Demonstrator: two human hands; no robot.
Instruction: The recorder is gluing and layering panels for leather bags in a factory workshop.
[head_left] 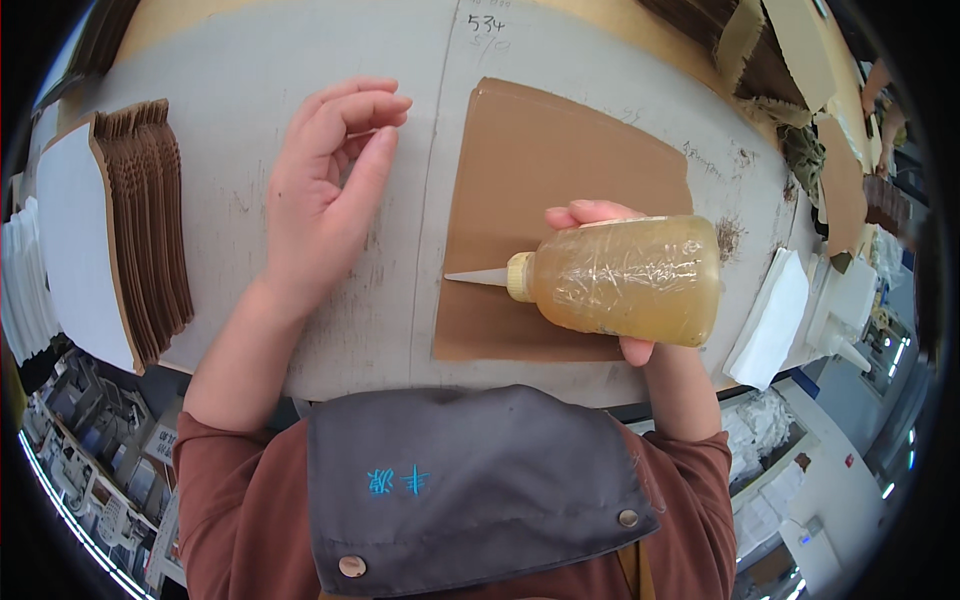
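Observation:
My right hand (592,212) is wrapped round a clear squeeze bottle (630,275) of yellowish liquid, most likely glue. The bottle lies tilted on its side, and its long pointed nozzle (478,277) reaches left to the edge of a flat brown panel (570,150). Whether the tip touches the panel, I cannot tell. Most of the right hand is hidden beneath the bottle. Left of the panel, my left hand (335,175) hovers over the table with its fingers loosely curved and apart, holding nothing.
A thick stack of brown panels (150,230) with a white top piece stands at the left. Folded white cloth (770,320) lies at the right edge, beside another white nozzle bottle (845,310). Brown and olive fabric scraps (800,150) pile up at the far right of the pale table (400,330).

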